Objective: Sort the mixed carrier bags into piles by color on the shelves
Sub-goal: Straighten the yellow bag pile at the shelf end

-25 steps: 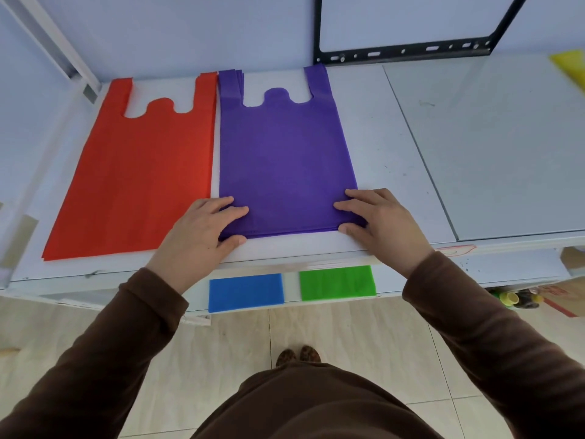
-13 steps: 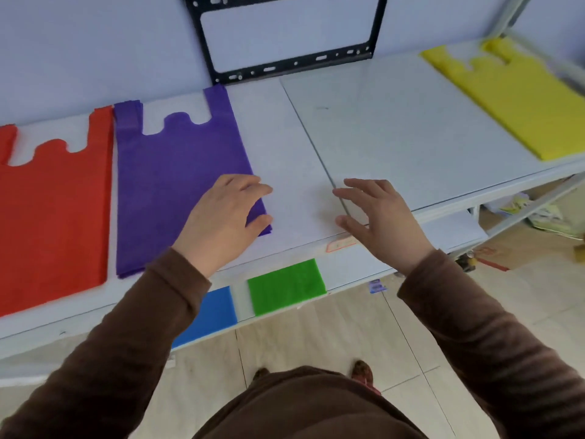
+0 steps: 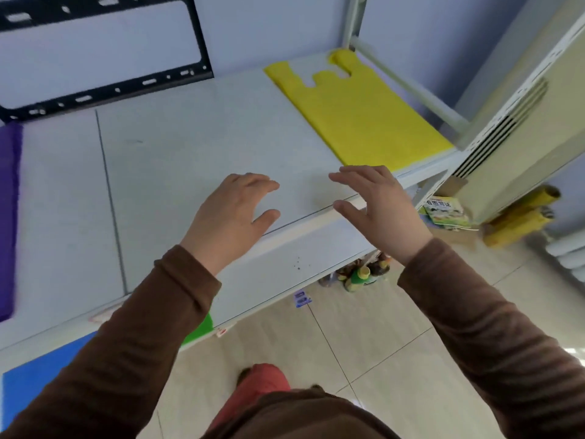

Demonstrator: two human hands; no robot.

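Carrier bags: none in either hand. Left hand [image 3: 231, 217] spread wide, palm down, empty, over the bare white shelf [image 3: 177, 153] near its front edge; can't tell if the palm touches the surface. Right hand [image 3: 376, 210] also spread wide and empty, fingers loosely curved, palm turned toward the left hand, over the shelf's front edge. The hands are near each other, not touching.

Yellow bag [image 3: 357, 115] lies flat on the shelf beyond and to the right of the right hand, handles pointing away toward the wall, near corner close to the right fingertips but apart from them. Purple bag [image 3: 8, 217] is well to the left of the left hand, cut off by the frame edge, flat on the same shelf. Blue bag [image 3: 34, 384] and green bag [image 3: 198, 331] sit on a lower shelf, below and behind the left forearm, the green one mostly hidden by the brown sleeve [image 3: 152, 327].

Black metal frame [image 3: 202, 45] stands against the wall, beyond and left of the left hand. Bottles [image 3: 361, 274] on the floor under the shelf, below the right wrist. Image is motion-blurred.
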